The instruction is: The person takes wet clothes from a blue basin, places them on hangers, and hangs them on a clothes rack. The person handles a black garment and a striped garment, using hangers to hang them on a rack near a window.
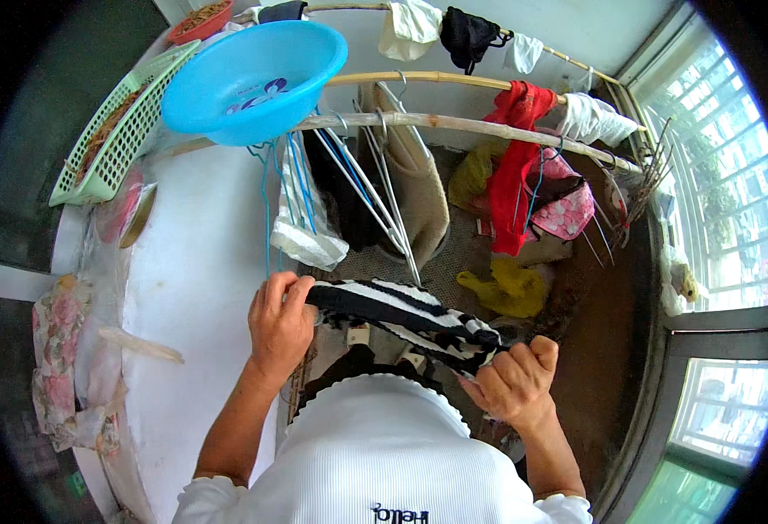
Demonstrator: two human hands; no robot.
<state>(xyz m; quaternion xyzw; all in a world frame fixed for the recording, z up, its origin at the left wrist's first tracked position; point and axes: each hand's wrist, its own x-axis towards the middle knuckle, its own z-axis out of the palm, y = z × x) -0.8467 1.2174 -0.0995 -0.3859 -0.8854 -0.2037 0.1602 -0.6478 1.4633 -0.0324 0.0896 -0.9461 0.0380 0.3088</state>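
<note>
A black-and-white striped cloth garment [401, 316] is stretched between my two hands in front of my chest. My left hand [281, 319] is closed around its left end. At the other end, my right hand [515, 377] grips it in a fist, a little lower and closer to me. The cloth hangs bunched and slightly twisted, so its exact kind does not show. Just beyond it, white and blue hangers [384, 196] dangle from a bamboo pole [454, 128].
A blue basin [257, 83] rests on the poles at far left, beside a green basket [113, 131]. Red cloth [519, 166] and a black item [469, 37] hang farther right. A white board [200, 349] lies left, yellow plastic bags [511, 288] ahead, a barred window [725, 166] right.
</note>
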